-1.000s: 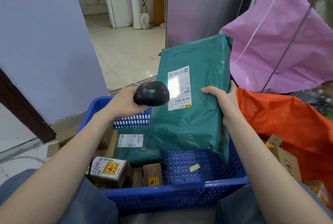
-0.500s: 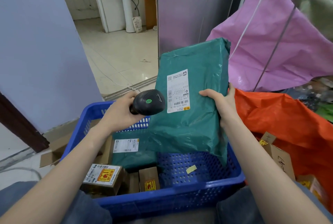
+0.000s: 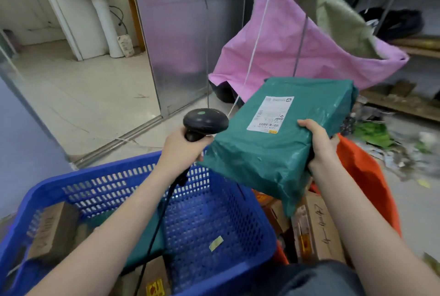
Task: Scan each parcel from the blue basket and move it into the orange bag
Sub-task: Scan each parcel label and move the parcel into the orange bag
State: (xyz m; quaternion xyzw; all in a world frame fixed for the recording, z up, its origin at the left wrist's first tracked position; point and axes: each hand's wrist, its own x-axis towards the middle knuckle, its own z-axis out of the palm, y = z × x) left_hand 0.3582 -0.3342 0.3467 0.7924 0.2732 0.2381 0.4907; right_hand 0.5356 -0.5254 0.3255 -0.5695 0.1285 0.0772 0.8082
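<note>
The right hand (image 3: 320, 145) grips the near right edge of a green parcel (image 3: 281, 138), thumb on top and fingers curled underneath, and holds it tilted in the air with its white label (image 3: 270, 114) facing up. The parcel hangs above the opening of the orange bag (image 3: 366, 176), partly over the right rim of the blue basket (image 3: 214, 219). The left hand (image 3: 182, 150) is wrapped around the handle of a black scanner (image 3: 204, 121), whose head sits just beside the parcel's left edge; its cable (image 3: 157, 231) trails down into the basket. Cardboard boxes (image 3: 319, 231) lie in the orange bag below the parcel. More boxes and another green parcel (image 3: 145, 245) lie in the basket. Behind hangs a pink bag (image 3: 285, 40) on a wire frame.
</note>
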